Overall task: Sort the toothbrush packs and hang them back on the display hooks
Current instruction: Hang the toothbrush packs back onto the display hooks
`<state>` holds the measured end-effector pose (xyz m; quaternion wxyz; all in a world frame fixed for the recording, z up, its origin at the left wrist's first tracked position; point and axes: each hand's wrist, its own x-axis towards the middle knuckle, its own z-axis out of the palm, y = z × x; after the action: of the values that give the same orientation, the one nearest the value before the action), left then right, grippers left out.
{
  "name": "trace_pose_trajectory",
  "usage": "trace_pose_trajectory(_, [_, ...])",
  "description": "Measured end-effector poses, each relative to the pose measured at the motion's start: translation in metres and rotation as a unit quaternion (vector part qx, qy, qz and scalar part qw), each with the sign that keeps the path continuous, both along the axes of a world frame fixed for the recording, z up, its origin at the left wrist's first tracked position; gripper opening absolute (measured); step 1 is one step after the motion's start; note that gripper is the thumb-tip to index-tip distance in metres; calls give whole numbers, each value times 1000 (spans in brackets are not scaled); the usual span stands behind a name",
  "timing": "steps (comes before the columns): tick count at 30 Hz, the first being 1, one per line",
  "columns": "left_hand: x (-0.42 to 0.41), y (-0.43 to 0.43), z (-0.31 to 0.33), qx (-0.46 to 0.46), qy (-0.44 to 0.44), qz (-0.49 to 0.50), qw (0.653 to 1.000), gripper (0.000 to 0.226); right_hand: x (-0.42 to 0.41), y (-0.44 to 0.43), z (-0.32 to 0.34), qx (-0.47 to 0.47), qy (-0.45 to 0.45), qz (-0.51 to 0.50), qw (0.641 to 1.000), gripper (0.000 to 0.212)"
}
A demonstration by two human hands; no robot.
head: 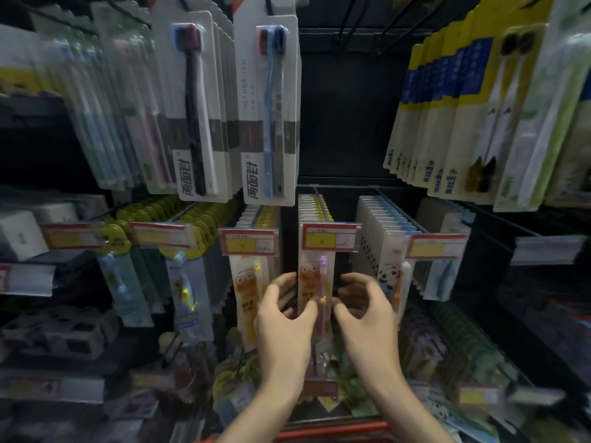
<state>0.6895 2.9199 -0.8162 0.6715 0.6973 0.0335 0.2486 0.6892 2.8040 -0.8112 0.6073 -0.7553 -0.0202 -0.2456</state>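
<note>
A child's toothbrush pack [315, 276] with a purple brush and an orange cartoon figure hangs at the front of a full hook row [315, 204], just under a red and yellow price tag [329, 238]. My left hand [281, 330] grips the pack's left edge, with the thumb on the front and the fingers behind. My right hand [367, 318] hovers at the pack's right edge with loosely curved fingers that hold nothing. I cannot tell whether its thumb touches the pack.
A matching pack with a yellow brush [248, 282] hangs to the left and a panda pack [388, 273] to the right. Adult toothbrush packs [268, 116] hang close overhead, and yellow and blue ones [447, 107] at the upper right. A red basket rim [335, 430] lies below my wrists.
</note>
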Motion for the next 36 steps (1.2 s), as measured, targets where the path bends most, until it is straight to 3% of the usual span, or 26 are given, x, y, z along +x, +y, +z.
trace_pose_trajectory(6, [-35,28,0,19,2,1,1000,38,-22,2,1,-67,-30,-2,997,30])
trace_pose_trajectory(12, [-38,67,-2,7,-12,66,998,24,-29,36,0,-115,-20,54,992,23])
trace_pose_trajectory(20, [-19,95,-23,116,43,81,989,29,-6,74,-20,-160,56,105,980,55])
trace_pose_trajectory(25, [-6,106,-31,114,93,28,989,22,5,85,-38,-159,82,72,981,59])
trace_pose_trajectory(30, [-3,107,-36,80,106,21,991,37,6,97,-41,-231,100,58,966,86])
trace_pose_trajectory(36, [1,103,-36,68,149,-16,986,54,5,105,-49,-201,97,65,973,73])
